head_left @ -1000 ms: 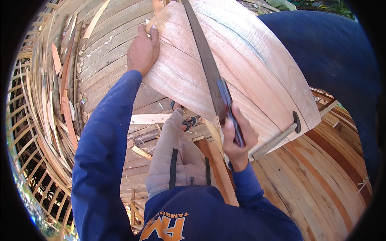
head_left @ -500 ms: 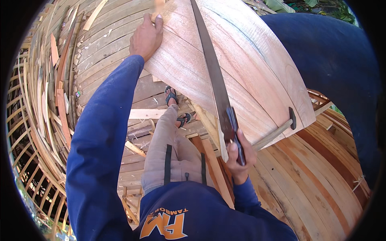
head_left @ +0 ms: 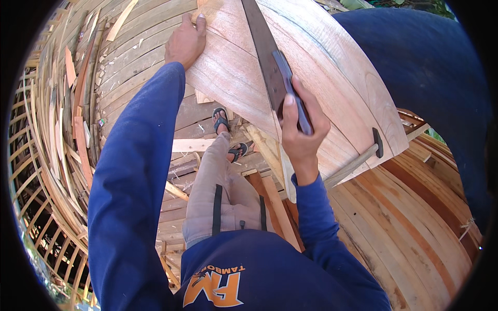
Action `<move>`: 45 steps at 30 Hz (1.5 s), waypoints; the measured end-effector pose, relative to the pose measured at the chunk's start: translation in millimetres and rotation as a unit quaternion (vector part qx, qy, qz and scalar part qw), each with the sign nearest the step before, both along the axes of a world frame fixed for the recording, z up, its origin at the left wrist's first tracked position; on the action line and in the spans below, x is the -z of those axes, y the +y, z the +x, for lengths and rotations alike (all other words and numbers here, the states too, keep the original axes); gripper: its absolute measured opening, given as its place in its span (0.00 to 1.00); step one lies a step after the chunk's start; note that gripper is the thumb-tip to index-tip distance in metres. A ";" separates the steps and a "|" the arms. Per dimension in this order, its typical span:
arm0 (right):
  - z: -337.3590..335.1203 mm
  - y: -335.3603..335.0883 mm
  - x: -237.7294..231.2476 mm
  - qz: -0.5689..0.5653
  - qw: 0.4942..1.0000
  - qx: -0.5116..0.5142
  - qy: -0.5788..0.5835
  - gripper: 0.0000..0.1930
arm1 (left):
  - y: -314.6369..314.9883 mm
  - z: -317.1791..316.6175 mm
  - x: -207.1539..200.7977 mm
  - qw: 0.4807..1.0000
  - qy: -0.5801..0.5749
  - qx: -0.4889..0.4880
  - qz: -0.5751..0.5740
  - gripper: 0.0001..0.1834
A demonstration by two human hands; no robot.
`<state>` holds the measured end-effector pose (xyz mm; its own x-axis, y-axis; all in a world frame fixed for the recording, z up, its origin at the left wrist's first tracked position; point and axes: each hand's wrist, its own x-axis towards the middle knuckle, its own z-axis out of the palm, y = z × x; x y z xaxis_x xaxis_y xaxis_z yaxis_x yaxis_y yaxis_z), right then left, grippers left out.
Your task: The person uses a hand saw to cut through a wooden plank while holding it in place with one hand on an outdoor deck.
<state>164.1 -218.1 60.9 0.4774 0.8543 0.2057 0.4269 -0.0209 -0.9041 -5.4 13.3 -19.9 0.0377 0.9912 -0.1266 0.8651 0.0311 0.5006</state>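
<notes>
A broad, pale wooden panel (head_left: 228, 78) made of several joined boards lies in front of me. My left hand (head_left: 185, 42) grips its left edge near the far corner, thumb on top and fingers partly hidden. In my right hand (head_left: 305, 116) is the dark handle of a handsaw (head_left: 264, 57). The saw's long blade points away from me across the panel, and its far tip runs out of the picture. A hammer (head_left: 353, 165) with a wooden handle and black head lies on the panel's near right corner.
Slatted planking (head_left: 140, 78) with shavings lies under my sandalled feet (head_left: 220, 119). Long wood strips (head_left: 78, 103) are piled along a curved lattice (head_left: 49, 228) at the left. Curved planks (head_left: 394, 228) rise at the right, below a large dark blue rounded shape (head_left: 420, 67).
My right hand has pushed the saw forward, away from me, so the handle is now over the panel. The left hand keeps its hold on the edge.
</notes>
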 end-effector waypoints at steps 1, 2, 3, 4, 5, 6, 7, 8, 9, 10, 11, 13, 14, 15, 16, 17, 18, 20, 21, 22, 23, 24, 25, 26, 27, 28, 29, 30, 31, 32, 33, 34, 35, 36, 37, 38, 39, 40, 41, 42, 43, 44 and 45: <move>-4.7 -36.9 -8.7 -0.038 0.999 0.003 -0.013 0.17 | -4.7 -2.9 4.8 1.000 0.004 0.001 -0.012 0.31; -5.1 -73.0 -17.2 -0.074 0.997 0.004 -0.028 0.18 | -6.8 -2.9 8.6 1.000 0.001 0.005 -0.017 0.32; 0.4 -112.2 -16.6 -0.061 0.992 -0.023 -0.111 0.19 | -4.9 -5.7 6.9 1.000 0.002 0.004 -0.016 0.33; 2.6 -151.5 -17.6 -0.061 0.993 -0.030 -0.097 0.19 | -5.1 -9.4 8.7 1.000 0.003 0.004 -0.021 0.34; 5.0 -173.9 -14.4 -0.057 0.994 -0.036 -0.081 0.20 | -8.8 -9.3 7.3 1.000 0.003 -0.004 -0.020 0.34; 5.4 -171.5 -8.8 -0.058 0.995 -0.030 -0.081 0.20 | -11.6 -3.7 0.6 1.000 -0.001 -0.007 -0.014 0.34; 6.2 -167.7 -2.6 -0.059 0.995 -0.025 -0.081 0.19 | -12.7 -1.2 -1.9 1.000 -0.004 -0.012 -0.008 0.34; 7.0 -162.2 4.0 -0.060 0.995 -0.022 -0.079 0.19 | -12.5 -2.4 2.6 1.000 0.000 -0.012 -0.006 0.34; 4.7 -119.5 1.8 -0.052 0.995 -0.013 -0.083 0.19 | -12.8 2.0 7.6 1.000 -0.002 -0.004 -0.001 0.34; 5.2 -70.5 6.2 -0.048 0.996 -0.007 -0.077 0.18 | -11.4 6.3 11.4 1.000 -0.002 0.001 0.004 0.34; 3.1 -16.2 1.2 -0.030 0.999 -0.002 -0.044 0.16 | -11.6 8.0 9.0 1.000 -0.007 0.007 -0.001 0.35; -0.2 59.6 2.1 0.083 0.995 -0.016 -0.050 0.15 | -8.2 5.5 0.4 1.000 -0.011 0.007 -0.007 0.35; -1.5 68.2 6.7 0.125 0.988 -0.032 -0.083 0.15 | -1.2 4.7 0.3 1.000 -0.012 0.010 0.017 0.35; -2.4 62.1 6.0 0.106 0.991 -0.029 -0.071 0.15 | -3.3 3.5 5.6 0.999 -0.010 0.012 0.030 0.35; -2.7 54.4 3.2 0.086 0.994 -0.025 -0.060 0.15 | -6.0 0.9 10.4 0.999 -0.009 0.016 0.042 0.35; -2.6 44.2 0.1 0.067 0.996 -0.019 -0.050 0.15 | -8.0 -4.9 14.1 0.999 -0.026 0.022 0.032 0.33; -2.2 12.4 2.7 0.005 1.000 -0.003 0.009 0.16 | -3.6 -6.5 13.4 0.998 -0.049 0.028 0.029 0.31; 1.7 -69.0 -2.8 -0.071 0.997 -0.002 -0.017 0.19 | -2.5 -8.0 15.8 0.997 -0.071 0.032 0.029 0.28; 3.1 -113.0 -7.0 -0.088 0.995 -0.004 -0.041 0.19 | -6.2 -6.8 13.8 0.996 -0.072 0.031 0.035 0.27; 7.7 -157.9 -5.5 -0.104 0.992 -0.012 -0.076 0.19 | -10.0 -8.5 11.6 0.996 -0.068 0.024 0.043 0.27; 8.5 -189.6 -2.9 -0.073 0.995 -0.012 -0.073 0.19 | -15.5 -10.0 4.1 0.997 -0.067 0.019 0.045 0.27; 5.1 -203.5 -6.0 -0.068 0.997 -0.008 -0.048 0.18 | -19.9 -4.7 -1.7 0.996 -0.073 0.021 0.045 0.27; -0.3 -202.8 -8.9 -0.058 0.998 -0.005 -0.020 0.18 | -21.6 -3.5 -7.0 0.996 -0.076 0.022 0.050 0.27; 0.5 -192.6 -0.8 -0.061 0.998 0.001 -0.035 0.19 | -22.2 -4.4 -5.4 0.997 -0.058 0.019 0.040 0.27; 4.0 -158.8 5.1 -0.094 0.990 0.000 -0.104 0.19 | -20.5 -4.6 -3.3 0.998 -0.043 0.020 0.030 0.27; 0.2 -105.4 7.0 -0.061 0.996 0.018 -0.067 0.19 | -18.3 0.8 -2.6 0.999 -0.034 0.029 0.021 0.28; -0.2 -55.6 -3.6 -0.072 0.996 -0.005 -0.049 0.18 | -14.2 3.4 -3.2 0.999 -0.038 0.025 0.020 0.28; 0.9 -22.9 -0.6 -0.038 0.998 -0.012 -0.047 0.17 | -11.2 7.5 -1.9 0.999 -0.043 0.021 0.017 0.28; 3.2 9.5 0.9 -0.004 0.999 -0.018 -0.045 0.16 | -14.9 10.8 -3.0 0.999 -0.047 0.021 0.006 0.29; 3.4 43.7 4.2 0.029 0.998 -0.032 -0.040 0.15 | -17.3 7.4 -0.8 0.999 -0.042 0.020 0.015 0.29; 1.5 53.8 4.3 0.058 0.996 -0.036 -0.054 0.15 | -13.5 5.0 2.9 0.998 -0.043 0.019 0.034 0.29; 0.2 53.5 5.7 0.075 0.994 -0.036 -0.066 0.15 | -14.8 3.7 7.0 0.998 -0.043 0.022 0.041 0.30; 0.8 49.2 3.7 0.092 0.992 -0.034 -0.079 0.14 | -10.7 0.7 8.7 0.997 -0.049 0.029 0.043 0.30; -4.4 29.4 -6.9 -0.004 0.999 -0.029 0.015 0.15 | -10.3 -10.5 10.2 0.997 -0.052 0.034 0.038 0.30; -3.6 0.3 -9.5 -0.014 1.000 -0.013 0.011 0.16 | -3.8 -12.3 11.9 0.996 -0.061 0.041 0.045 0.31; 0.2 -38.5 -7.8 -0.027 1.000 0.007 0.005 0.16 | -3.5 -7.4 15.3 0.995 -0.070 0.039 0.054 0.31; 2.7 -82.3 -12.4 -0.101 0.995 0.025 -0.004 0.17 | -6.3 -5.8 18.3 0.997 -0.057 0.035 0.048 0.31; 5.7 -126.7 -7.3 -0.080 0.995 -0.002 -0.051 0.18 | -6.4 -8.0 15.4 0.998 -0.042 0.030 0.042 0.31; 8.4 -173.1 -1.7 -0.095 0.993 -0.013 -0.068 0.19 | -5.4 -13.0 12.5 0.999 -0.021 0.019 0.037 0.31; 6.1 -204.4 2.5 -0.063 0.997 -0.013 -0.049 0.19 | -9.3 -6.8 7.0 0.999 -0.018 0.015 0.024 0.31; 1.9 -211.0 4.0 -0.024 0.999 -0.015 -0.027 0.19 | -12.4 -6.1 5.7 1.000 -0.015 0.011 0.025 0.31; 3.8 -211.2 12.2 -0.030 0.999 -0.011 -0.025 0.19 | -15.1 -7.6 6.2 1.000 -0.011 0.005 0.025 0.31; 0.9 -196.8 12.4 -0.036 0.999 -0.003 -0.026 0.19 | -13.9 -8.7 5.4 1.000 -0.011 0.004 0.026 0.31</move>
